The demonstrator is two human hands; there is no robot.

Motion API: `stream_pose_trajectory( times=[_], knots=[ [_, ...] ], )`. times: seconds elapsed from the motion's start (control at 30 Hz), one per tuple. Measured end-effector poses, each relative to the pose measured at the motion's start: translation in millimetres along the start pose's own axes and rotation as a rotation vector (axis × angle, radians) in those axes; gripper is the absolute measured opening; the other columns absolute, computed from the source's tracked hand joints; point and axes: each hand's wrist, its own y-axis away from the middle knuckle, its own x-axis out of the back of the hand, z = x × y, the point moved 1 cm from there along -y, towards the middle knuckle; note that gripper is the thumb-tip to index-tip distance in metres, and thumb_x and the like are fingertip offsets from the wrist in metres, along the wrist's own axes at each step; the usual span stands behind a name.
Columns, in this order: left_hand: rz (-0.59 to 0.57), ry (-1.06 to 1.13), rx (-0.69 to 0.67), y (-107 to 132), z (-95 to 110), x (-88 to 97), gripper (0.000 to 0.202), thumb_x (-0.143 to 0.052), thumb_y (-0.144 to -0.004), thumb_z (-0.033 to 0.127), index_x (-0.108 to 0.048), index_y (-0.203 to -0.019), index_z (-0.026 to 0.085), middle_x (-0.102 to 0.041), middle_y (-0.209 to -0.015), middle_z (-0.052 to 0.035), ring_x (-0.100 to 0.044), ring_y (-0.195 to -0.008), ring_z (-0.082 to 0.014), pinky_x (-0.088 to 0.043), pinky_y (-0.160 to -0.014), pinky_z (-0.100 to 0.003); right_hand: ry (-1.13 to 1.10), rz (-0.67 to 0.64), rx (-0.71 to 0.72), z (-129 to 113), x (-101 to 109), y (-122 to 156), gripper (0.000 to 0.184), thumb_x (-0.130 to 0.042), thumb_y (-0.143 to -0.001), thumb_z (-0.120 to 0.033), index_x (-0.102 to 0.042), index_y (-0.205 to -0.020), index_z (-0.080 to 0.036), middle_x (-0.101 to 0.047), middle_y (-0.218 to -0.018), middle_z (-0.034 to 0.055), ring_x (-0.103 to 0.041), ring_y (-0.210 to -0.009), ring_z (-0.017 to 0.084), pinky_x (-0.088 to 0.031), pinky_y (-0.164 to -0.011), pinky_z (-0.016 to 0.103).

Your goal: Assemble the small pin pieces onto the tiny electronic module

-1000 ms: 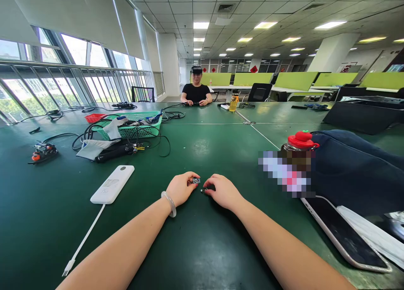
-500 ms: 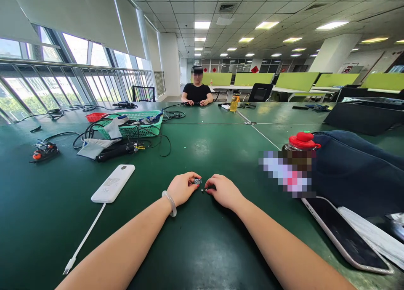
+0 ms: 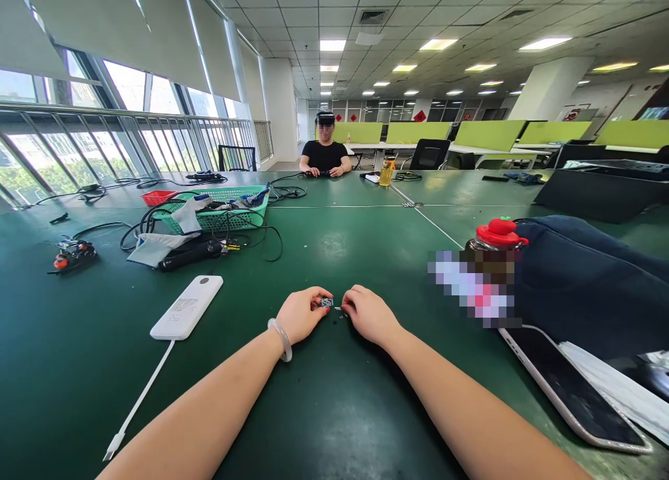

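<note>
My left hand (image 3: 302, 313), with a pale bangle at the wrist, pinches a small circuit board (image 3: 327, 302) between thumb and fingers. Its surface looks dark with white markings. Just to the right, my right hand (image 3: 368, 313) is closed in a pinch on a thin, light-coloured small piece (image 3: 338, 308); its exact kind is too small to tell. The piece points toward the board, and I cannot tell whether the two touch. Both hands rest low over the green table (image 3: 334, 410). A few tiny dark specks lie below the fingertips.
A white power bank (image 3: 187, 307) with its cable lies left. Behind are a green basket (image 3: 230, 219), gloves and black cables. On the right are a phone (image 3: 572, 389), a red-lidded bottle (image 3: 502, 233) and a dark bag (image 3: 585, 278). A person (image 3: 325, 156) sits across the table.
The small piece in my right hand has risen slightly and now points at the board. My left hand has hardly moved. The view has tilted up a little.
</note>
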Motion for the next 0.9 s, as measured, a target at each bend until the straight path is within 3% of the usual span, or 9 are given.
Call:
stream_pose_trajectory(
  times=[0.1, 0.27, 0.53, 0.7, 0.9],
  knots=[
    [0.005, 0.002, 0.005, 1, 0, 0.4, 0.024, -0.054, -0.070, 0.023, -0.062, -0.093, 0.021, -0.064, -0.074, 0.0012, -0.059, -0.066, -0.0126, -0.046, -0.066, -0.023, 0.016, 0.006, -0.016, -1, 5, 1, 0.013, -0.049, -0.080, -0.023, -0.061, -0.075, -0.020, -0.055, -0.082, 0.0025, -0.052, -0.079, 0.014, -0.039, -0.073, 0.024],
    [0.019, -0.003, -0.009, 0, -1, -0.4, 0.024, -0.054, -0.069, 0.022, -0.062, -0.092, 0.021, -0.063, -0.075, 0.0003, -0.059, -0.068, -0.0128, -0.046, -0.068, -0.024, -0.033, -0.004, 0.033, -6, 10, 4, 0.012, -0.056, -0.076, -0.022, -0.063, -0.086, -0.024, -0.056, -0.086, 0.0015, -0.053, -0.084, 0.015, -0.040, -0.077, 0.025],
    [0.016, 0.014, 0.008, 1, -1, -1.1, 0.024, -0.056, -0.069, 0.024, -0.062, -0.092, 0.021, -0.063, -0.074, 0.0009, -0.058, -0.066, -0.0120, -0.045, -0.065, -0.023, -0.041, -0.021, 0.014, -5, 3, 2, 0.005, -0.064, -0.071, -0.027, -0.064, -0.074, -0.023, -0.054, -0.085, 0.0010, -0.052, -0.083, 0.015, -0.040, -0.076, 0.027],
    [0.016, -0.003, 0.013, 1, 0, -0.8, 0.024, -0.056, -0.069, 0.025, -0.063, -0.091, 0.021, -0.062, -0.072, 0.0009, -0.057, -0.065, -0.0122, -0.045, -0.063, -0.023, 0.007, -0.010, 0.061, -4, -4, -1, 0.003, -0.061, -0.074, -0.023, -0.063, -0.074, -0.021, -0.054, -0.084, 0.0010, -0.052, -0.079, 0.014, -0.041, -0.074, 0.025],
    [0.013, -0.003, 0.013, 1, 1, -1.3, 0.024, -0.056, -0.068, 0.025, -0.062, -0.091, 0.020, -0.062, -0.073, 0.0003, -0.057, -0.064, -0.0121, -0.045, -0.063, -0.023, 0.088, 0.010, 0.127, -8, -9, 0, 0.015, -0.046, -0.082, -0.018, -0.061, -0.078, -0.018, -0.053, -0.085, 0.0044, -0.052, -0.076, 0.015, -0.042, -0.072, 0.027]
  ],
)
